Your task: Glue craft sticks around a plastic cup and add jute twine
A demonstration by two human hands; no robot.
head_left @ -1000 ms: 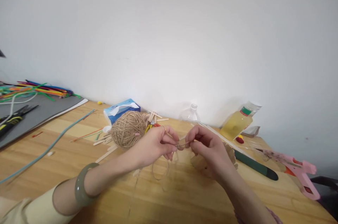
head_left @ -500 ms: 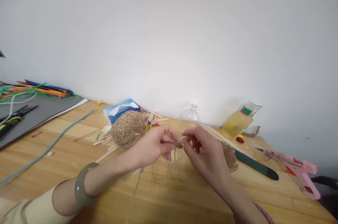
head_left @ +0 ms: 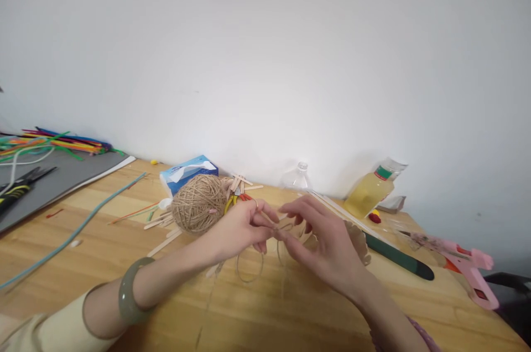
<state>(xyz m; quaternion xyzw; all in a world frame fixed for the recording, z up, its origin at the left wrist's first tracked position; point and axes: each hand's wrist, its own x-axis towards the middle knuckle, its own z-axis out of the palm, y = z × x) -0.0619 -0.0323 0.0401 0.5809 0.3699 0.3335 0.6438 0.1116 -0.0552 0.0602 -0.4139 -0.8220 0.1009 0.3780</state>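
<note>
My left hand pinches a thin length of twine, which hangs below the fingers in a loop. Close against it, my right hand has its thumb at the pinched spot and its forefinger raised a little, with a small bend of twine between the fingers. A loose tail of twine runs down toward the near table edge. Just behind my left hand sits a large ball of twine. A brown, scalloped-edged piece is partly hidden behind my right hand.
Craft sticks, a blue tissue pack and yellow-red handled pliers surround the ball. A clear bottle, a bottle of yellow liquid, a dark green strip and a pink glue gun stand rightward. Pipe cleaners lie left.
My right thumb has moved left to meet my left fingertips, and the right forefinger has lifted away from it. The twine loop below my right hand has shifted. The view has moved slightly.
</note>
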